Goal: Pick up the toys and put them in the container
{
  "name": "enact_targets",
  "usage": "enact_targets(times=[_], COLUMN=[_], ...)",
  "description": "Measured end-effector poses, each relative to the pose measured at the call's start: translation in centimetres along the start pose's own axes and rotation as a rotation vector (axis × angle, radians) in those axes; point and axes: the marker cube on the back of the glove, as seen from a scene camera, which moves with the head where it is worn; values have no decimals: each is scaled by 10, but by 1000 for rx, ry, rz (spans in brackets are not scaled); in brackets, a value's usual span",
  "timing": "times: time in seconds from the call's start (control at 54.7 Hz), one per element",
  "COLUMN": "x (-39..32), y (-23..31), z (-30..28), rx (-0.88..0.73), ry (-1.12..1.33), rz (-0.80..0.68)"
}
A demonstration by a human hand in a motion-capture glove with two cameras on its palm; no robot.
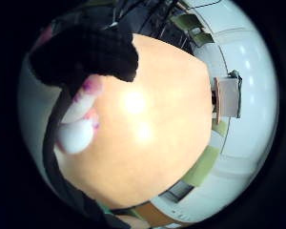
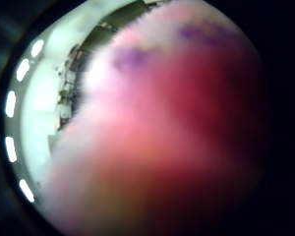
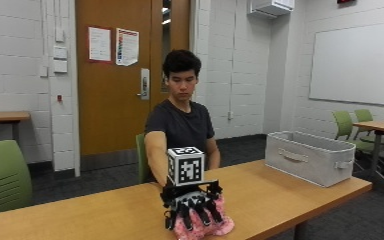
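Note:
A pink plush toy [image 3: 204,227] sits near the front edge of the wooden table [image 3: 79,215]. My gloved right hand [image 3: 192,206] lies on top of it, with the fingers curled down over its sides and gripping it. In the thumb side palm view the pink toy [image 2: 177,142] fills most of the picture, close to the palm. The little finger side palm view shows a black gloved finger [image 1: 86,52], a white and pink part of the toy [image 1: 78,131], the table top [image 1: 152,143] and the container [image 1: 227,97] beyond. The grey fabric container [image 3: 308,157] stands open on the table's right end.
A stretch of bare table top separates the toy from the container. A green chair [image 3: 2,175] stands at the left. More green chairs [image 3: 352,125] and another table [image 3: 382,125] are at the right, behind the container.

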Motion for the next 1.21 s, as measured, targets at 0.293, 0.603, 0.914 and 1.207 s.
enact_targets(times=[0.293,0.603,0.914,1.207], x=[6,-4,-48,-191], y=[4,4,8,73], z=[21,11,-118,-269], rx=[4,19,12,209], ry=[-79,0,23,-111], rz=[43,35,3,99])
